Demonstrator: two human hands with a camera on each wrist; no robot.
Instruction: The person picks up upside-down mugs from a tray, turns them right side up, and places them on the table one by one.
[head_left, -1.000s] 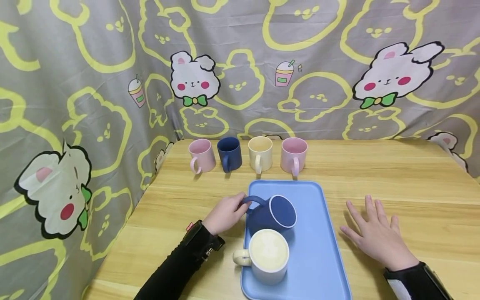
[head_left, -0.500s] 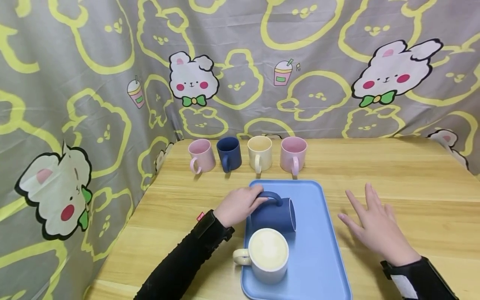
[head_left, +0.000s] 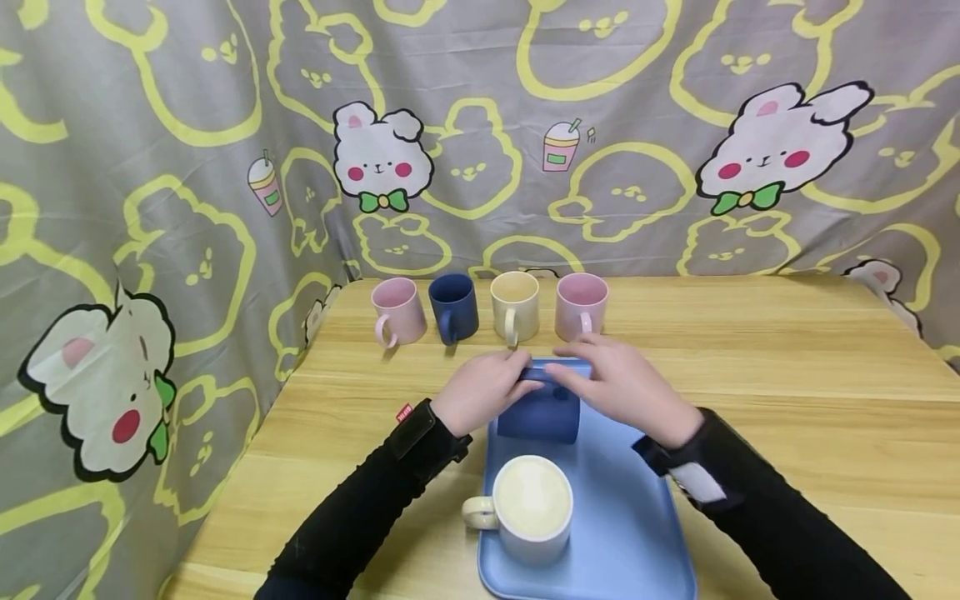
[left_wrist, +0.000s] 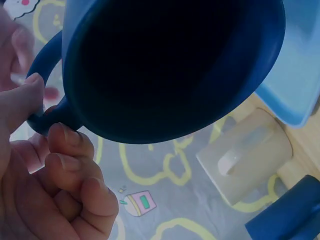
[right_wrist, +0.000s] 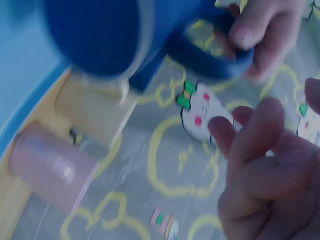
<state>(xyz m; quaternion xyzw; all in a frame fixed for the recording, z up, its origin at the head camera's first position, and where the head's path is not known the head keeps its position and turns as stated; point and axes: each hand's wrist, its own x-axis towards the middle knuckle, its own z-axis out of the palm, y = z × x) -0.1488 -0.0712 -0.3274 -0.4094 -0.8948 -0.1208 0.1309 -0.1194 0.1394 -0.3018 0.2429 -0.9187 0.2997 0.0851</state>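
My left hand pinches the handle of a dark blue mug between thumb and fingers. Tipped on its side, this mug is over the far end of a light blue tray, handle uppermost. Its dark inside faces the left wrist view. My right hand has come over the tray, fingers reaching toward the handle; in the right wrist view a gap shows between its loosely bent fingers and the handle. Nearer on the tray stands an upright cream mug, pale on top, its handle pointing left.
Along the back of the wooden table stand a pink mug, another dark blue mug, another cream mug and a second pink mug. A patterned grey curtain hangs behind and to the left.
My right hand has moved left from beside the tray to the mug's handle. The left hand has turned the dark blue mug so its handle points upward and its base no longer faces the head camera.
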